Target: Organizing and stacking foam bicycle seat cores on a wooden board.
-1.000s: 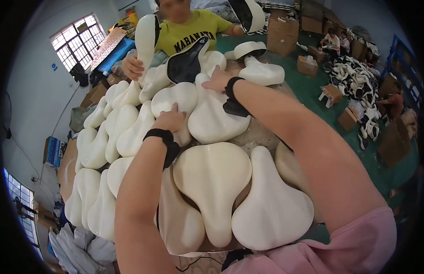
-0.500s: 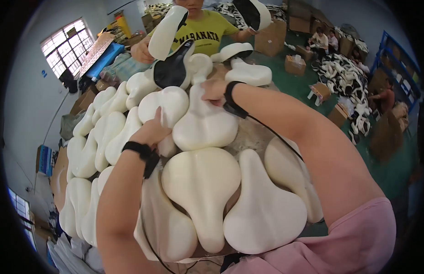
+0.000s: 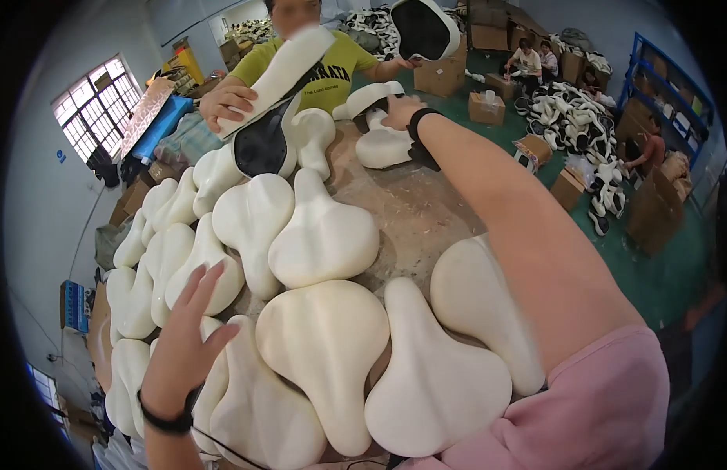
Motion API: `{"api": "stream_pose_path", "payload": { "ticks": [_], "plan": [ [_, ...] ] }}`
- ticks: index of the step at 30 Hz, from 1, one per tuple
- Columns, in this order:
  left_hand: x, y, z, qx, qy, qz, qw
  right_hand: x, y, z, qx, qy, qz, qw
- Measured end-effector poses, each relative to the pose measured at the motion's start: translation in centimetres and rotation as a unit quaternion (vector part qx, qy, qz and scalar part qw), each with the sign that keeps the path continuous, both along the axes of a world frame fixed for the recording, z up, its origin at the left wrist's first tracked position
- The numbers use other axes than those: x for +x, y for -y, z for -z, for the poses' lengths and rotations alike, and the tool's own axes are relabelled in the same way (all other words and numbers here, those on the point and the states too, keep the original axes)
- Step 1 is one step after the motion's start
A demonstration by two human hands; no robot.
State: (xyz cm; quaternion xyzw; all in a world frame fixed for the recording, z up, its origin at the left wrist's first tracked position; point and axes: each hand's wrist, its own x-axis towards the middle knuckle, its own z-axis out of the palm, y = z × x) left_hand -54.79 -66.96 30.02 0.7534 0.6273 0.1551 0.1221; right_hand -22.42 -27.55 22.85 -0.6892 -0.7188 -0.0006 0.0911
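1. The person's left hand (image 3: 187, 337) was open, fingers spread, resting lightly on the cream foam saddle pads (image 3: 199, 270) at the near left of the worktable (image 3: 414, 207). It gripped nothing.
2. The right hand (image 3: 400, 111) was stretched far out over the table, palm down, fingers loosely extended above a cream saddle pad (image 3: 383, 145) at the far edge. Whether it touched the pad could not be told; it had not closed on it.
3. Between the two hands lay more pads, noses overlapping the wide ends of their neighbours. A large one (image 3: 324, 356) sat just right of the left hand, with another (image 3: 324, 235) beyond it. The packing seemed meant to save table room.
4. Under the right forearm, bare worn tabletop showed.
5. Beyond the right hand, a co-worker in a yellow shirt (image 3: 332, 74) held a long cream pad (image 3: 281, 74) in one hand and raised a black saddle shell (image 3: 420, 30) in the other.
6. A black-faced saddle (image 3: 261, 145) lay left of the right hand.
7. Far right of the right arm: cardboard boxes (image 3: 489, 106) and a heap of black-and-white saddles (image 3: 575, 117) on the green floor.
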Motion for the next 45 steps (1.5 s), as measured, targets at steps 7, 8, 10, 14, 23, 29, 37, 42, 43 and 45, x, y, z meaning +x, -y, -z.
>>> {"api": "stream_pose_path", "payload": {
  "ticks": [7,8,10,14,23,29,37,42,43,45],
  "plan": [
    [-3.2,11.3,-2.8,-0.023,0.025,-0.159,0.987,5.2,-1.7,1.2,-0.234,-0.052,-0.175,0.955],
    [-3.7,12.6,-3.0,-0.031,0.018,-0.143,0.989,6.4,-1.0,0.8,-0.257,-0.073,-0.203,0.942],
    [-4.3,14.4,-2.7,-0.033,0.027,-0.157,0.987,7.4,-0.5,1.6,-0.223,-0.085,-0.201,0.950],
    [-5.0,16.9,-0.6,-0.065,0.121,-0.210,0.968,8.4,-1.4,4.1,-0.182,-0.169,-0.151,0.957],
    [-5.0,19.1,0.1,-0.091,0.136,-0.239,0.957,7.6,0.4,3.1,-0.118,-0.251,-0.097,0.956],
    [-5.3,19.0,1.0,-0.098,0.172,-0.235,0.952,10.6,-0.5,0.7,0.064,-0.349,0.021,0.935],
    [-5.3,18.0,2.3,-0.092,0.246,-0.241,0.934,7.9,1.5,4.8,0.153,0.093,-0.399,0.899],
    [-3.7,18.4,1.3,-0.123,0.305,-0.293,0.898,5.8,4.1,0.4,0.027,0.042,-0.258,0.965],
    [-4.0,18.7,1.4,-0.124,0.306,-0.289,0.899,7.1,3.2,-0.4,0.033,-0.009,-0.285,0.958],
    [-4.4,19.1,1.5,-0.125,0.311,-0.286,0.898,9.8,1.1,-1.4,0.041,-0.078,-0.314,0.945]
  ]
}}
